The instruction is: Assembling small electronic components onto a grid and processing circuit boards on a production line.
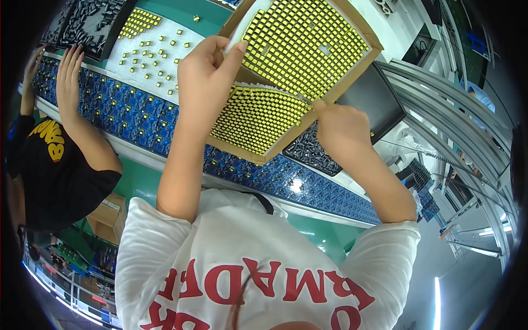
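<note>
Left hand (204,77) pinches a white sheet (237,34) above the cardboard tray (352,33) of yellow components (258,115). Right hand (341,129) is clenched on the tray's near edge. Judged early: tray nearly full, about 30 components loose left of it, blue boards (137,124) below.

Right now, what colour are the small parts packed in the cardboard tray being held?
Yellow, in tight rows filling the cardboard tray, clearest in the head view.

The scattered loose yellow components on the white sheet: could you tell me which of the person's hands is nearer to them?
Left. The left hand grips the cardboard tray's white liner right beside the loose yellow components; the right hand holds the tray's far side.
</note>
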